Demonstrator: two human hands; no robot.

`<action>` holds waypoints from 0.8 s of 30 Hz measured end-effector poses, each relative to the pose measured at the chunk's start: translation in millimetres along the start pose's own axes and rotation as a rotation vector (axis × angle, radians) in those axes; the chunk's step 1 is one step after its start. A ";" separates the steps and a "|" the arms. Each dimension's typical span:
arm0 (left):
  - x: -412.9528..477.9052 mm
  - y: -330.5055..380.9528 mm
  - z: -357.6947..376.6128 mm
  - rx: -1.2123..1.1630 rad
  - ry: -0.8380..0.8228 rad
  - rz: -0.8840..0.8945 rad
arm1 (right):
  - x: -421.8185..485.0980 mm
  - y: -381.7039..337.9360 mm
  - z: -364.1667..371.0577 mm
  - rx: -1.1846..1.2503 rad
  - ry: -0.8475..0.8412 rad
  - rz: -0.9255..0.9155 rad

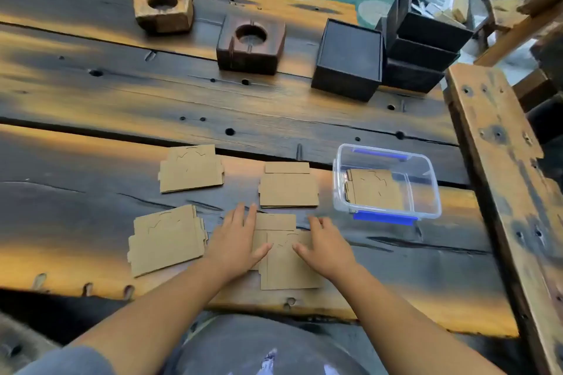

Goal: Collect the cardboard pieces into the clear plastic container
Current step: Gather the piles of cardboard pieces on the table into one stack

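Note:
Flat brown cardboard pieces lie in stacks on the dark wooden table. The nearest stack (285, 265) sits between my hands: my left hand (236, 240) rests flat on its left edge and my right hand (327, 245) on its right edge, fingers spread, neither lifting it. Other stacks lie at the left (166, 239), the far left (190, 167) and the middle (288, 186). The clear plastic container (432, 189) with blue clips stands open to the right, with cardboard pieces (374, 189) inside.
Two wooden blocks with round holes (164, 4) (251, 44) and a black box (347, 59) stand at the far side. Stacked black trays (426, 36) hold paper scraps. A raised wooden beam (499, 167) borders the table on the right.

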State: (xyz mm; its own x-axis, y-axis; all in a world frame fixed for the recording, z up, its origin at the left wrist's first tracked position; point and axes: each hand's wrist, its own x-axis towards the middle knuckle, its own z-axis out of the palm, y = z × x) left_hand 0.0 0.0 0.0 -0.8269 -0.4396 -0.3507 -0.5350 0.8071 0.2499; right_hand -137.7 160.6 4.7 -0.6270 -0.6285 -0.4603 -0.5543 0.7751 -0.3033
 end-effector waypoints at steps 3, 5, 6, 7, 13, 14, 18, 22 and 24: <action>-1.4 -5.6 13.8 -0.051 -0.044 -0.064 | 2.4 1.5 7.0 0.012 0.011 0.137; -4.3 -7.9 24.3 -0.106 -0.067 -0.101 | 2.4 7.8 13.2 -0.003 -0.017 0.219; -5.7 -7.8 27.2 -0.123 -0.077 -0.116 | 2.0 10.0 16.3 0.004 -0.031 0.254; -6.4 -8.3 30.4 -0.130 -0.085 -0.124 | 2.2 12.0 19.6 0.015 -0.045 0.280; -18.0 4.6 43.0 -0.194 -0.115 -0.163 | -0.2 13.5 37.8 0.122 -0.034 0.283; -17.7 6.8 43.6 -0.226 -0.108 -0.178 | 0.3 11.3 38.9 0.148 -0.028 0.268; -18.4 18.0 47.6 -0.307 -0.105 -0.212 | 0.7 1.7 47.9 0.225 -0.025 0.216; -16.5 24.6 50.3 -0.413 -0.084 -0.282 | 4.0 -4.7 51.8 0.294 -0.033 0.240; -13.3 24.3 48.8 -0.479 -0.071 -0.336 | 9.1 -3.0 50.0 0.344 -0.041 0.264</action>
State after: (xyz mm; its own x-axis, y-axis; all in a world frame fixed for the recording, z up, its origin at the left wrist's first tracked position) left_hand 6.4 44.7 -33.3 -0.5937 -0.5995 -0.5368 -0.7980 0.3527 0.4887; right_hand -114.4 155.7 -40.3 -0.6964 -0.4079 -0.5905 -0.1585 0.8899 -0.4278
